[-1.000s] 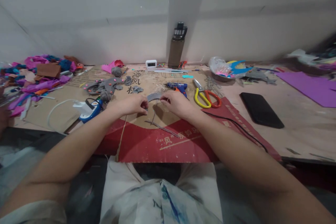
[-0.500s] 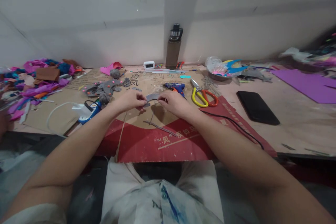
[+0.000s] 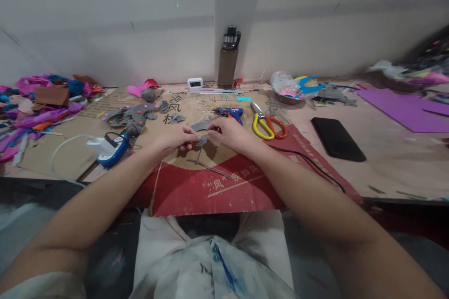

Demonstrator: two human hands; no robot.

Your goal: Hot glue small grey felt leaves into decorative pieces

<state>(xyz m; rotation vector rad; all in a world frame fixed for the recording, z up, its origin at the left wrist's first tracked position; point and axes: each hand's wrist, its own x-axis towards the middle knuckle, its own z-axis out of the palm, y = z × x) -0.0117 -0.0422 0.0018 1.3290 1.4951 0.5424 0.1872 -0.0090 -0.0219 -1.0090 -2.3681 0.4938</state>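
Note:
My left hand (image 3: 180, 138) is closed in a pinch on a small roundish grey felt piece (image 3: 202, 141), low over the cardboard. Close beside it, my right hand (image 3: 226, 131) has its thumb and fingertips pressed together; what they hold, if anything, is too small to make out. Just behind the fingertips is a curved grey felt strip (image 3: 200, 126), partly covered by the right hand. Thin grey strips (image 3: 210, 167) lie on the red-and-brown cardboard (image 3: 189, 196) nearer to me. A blue glue gun (image 3: 234, 113) rests beyond my right hand.
Scissors with yellow and red handles (image 3: 265, 124) and a black phone (image 3: 337, 139) lie to the right. Grey felt pieces with pink dots (image 3: 128, 116) and a blue power strip (image 3: 114, 152) are left. A bottle (image 3: 228, 63) stands at the wall.
Both hands were at the curved grey strip; now the small grey piece shows at my left fingertips, and the strip is behind them. The view has shifted slightly, moving everything left.

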